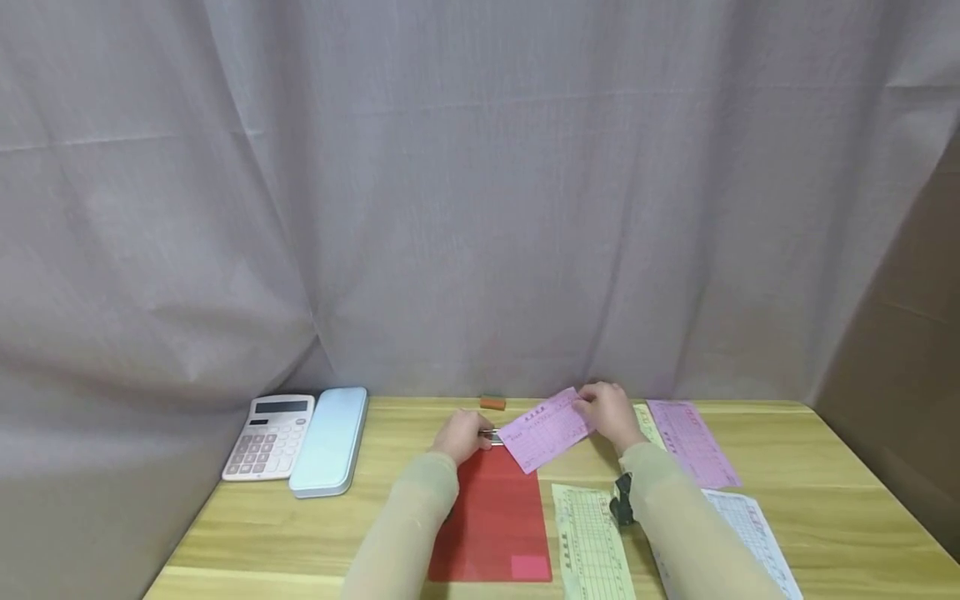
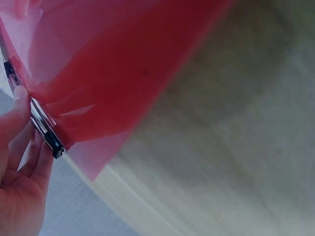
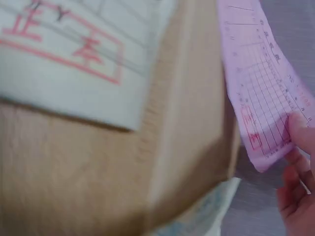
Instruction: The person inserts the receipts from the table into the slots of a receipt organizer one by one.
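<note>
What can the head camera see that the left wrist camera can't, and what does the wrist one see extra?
Only the head view shows the calculator, the blue case, the orange block and the green slip near the front.

Only the left wrist view shows the clip's black end poking out past the fingers, and the folder's corner there.

Both show the left hand holding the clip, the red folder and the table.

A printed pink slip (image 1: 546,433) slants — overlapping one corner of the red folder (image 1: 491,518); metal clip (image 2: 43,122) at the folder's far edge.
</note>
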Demonstrator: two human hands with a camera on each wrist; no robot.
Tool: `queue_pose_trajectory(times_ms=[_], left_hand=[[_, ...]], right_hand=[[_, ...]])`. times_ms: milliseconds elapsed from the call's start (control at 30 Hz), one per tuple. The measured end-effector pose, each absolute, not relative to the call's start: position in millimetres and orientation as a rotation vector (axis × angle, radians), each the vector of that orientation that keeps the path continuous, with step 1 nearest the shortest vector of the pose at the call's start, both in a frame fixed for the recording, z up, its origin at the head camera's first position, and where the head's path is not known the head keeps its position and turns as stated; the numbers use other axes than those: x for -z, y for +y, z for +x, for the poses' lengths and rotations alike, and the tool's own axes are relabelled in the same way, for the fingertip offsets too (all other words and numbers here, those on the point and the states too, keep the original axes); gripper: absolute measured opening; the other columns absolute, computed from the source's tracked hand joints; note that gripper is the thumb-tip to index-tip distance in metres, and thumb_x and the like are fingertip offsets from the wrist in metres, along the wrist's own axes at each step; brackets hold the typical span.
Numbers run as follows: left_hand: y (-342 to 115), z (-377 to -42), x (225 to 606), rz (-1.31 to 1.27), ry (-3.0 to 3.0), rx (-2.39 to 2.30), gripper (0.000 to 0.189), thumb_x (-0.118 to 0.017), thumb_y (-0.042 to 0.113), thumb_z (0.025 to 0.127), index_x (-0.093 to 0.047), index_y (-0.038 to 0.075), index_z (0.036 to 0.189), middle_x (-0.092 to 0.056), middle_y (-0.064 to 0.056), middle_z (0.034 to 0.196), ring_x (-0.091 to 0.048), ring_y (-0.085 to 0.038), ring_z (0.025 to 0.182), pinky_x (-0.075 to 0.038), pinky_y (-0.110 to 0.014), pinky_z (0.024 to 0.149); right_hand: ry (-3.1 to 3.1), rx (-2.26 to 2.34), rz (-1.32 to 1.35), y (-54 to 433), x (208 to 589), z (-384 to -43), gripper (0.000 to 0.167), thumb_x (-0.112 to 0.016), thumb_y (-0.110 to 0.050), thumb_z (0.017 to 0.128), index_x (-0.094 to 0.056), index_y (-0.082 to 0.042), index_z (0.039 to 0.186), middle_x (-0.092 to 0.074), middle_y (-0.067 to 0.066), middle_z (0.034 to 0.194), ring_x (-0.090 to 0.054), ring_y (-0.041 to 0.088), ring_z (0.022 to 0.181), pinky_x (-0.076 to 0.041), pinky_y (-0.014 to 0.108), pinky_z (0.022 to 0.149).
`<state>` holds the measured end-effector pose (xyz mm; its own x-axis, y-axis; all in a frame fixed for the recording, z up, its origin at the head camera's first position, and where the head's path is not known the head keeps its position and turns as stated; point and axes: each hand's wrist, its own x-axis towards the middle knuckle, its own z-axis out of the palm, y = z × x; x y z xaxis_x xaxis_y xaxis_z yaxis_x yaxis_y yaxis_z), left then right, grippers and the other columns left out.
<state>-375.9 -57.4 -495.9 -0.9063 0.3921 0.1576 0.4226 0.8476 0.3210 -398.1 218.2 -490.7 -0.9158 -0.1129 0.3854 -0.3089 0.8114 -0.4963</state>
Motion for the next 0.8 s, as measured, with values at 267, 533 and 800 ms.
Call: queue_pose_trajectory(times_ms=[267, 533, 800], left_hand=[[-56.7, -377.2, 495.7, -0.675, -2.921, 0.452, 0.012, -0.079, 0.012, 0.075, -0.076, 0.018, 0.085, -0.067, 0.008, 0.076, -0.056, -0.010, 0.071, -0.049, -0.026, 0.070], [-54.5, -380.0, 496.9, -0.710, -2.895, 0.382, 0.012, -0.079, 0.016, 0.074, -0.076, 0.017, 0.085, -0.070, 0.007, 0.078, -0.061, -0.010, 0.073, -0.051, -0.026, 0.072], [-59.9, -377.6, 493.2, -0.679, -2.924, 0.410, 0.011, -0.079, 0.011, 0.073, -0.076, 0.016, 0.083, -0.070, 0.006, 0.077, -0.061, -0.012, 0.074, -0.051, -0.027, 0.073]], right_hand=[[-2.718, -1.096, 0.281, 226.8, 468.8, -382.6, 0.017, -0.068, -0.016, 0.087, -0.068, 0.000, 0.090, -0.066, 0.010, 0.081, -0.057, 0.019, 0.074, -0.047, 0.034, 0.071], [-2.745, -1.358, 0.176, 230.2, 456.5, -360.4, 0.028, -0.067, -0.017, 0.087, -0.066, 0.009, 0.098, -0.066, 0.009, 0.078, -0.055, 0.011, 0.065, -0.048, 0.025, 0.059], [-2.820, -1.656, 0.067, 219.3, 455.8, -341.2, 0.025, -0.068, -0.011, 0.086, -0.065, 0.012, 0.095, -0.061, -0.001, 0.067, -0.052, 0.006, 0.057, -0.047, 0.021, 0.053]])
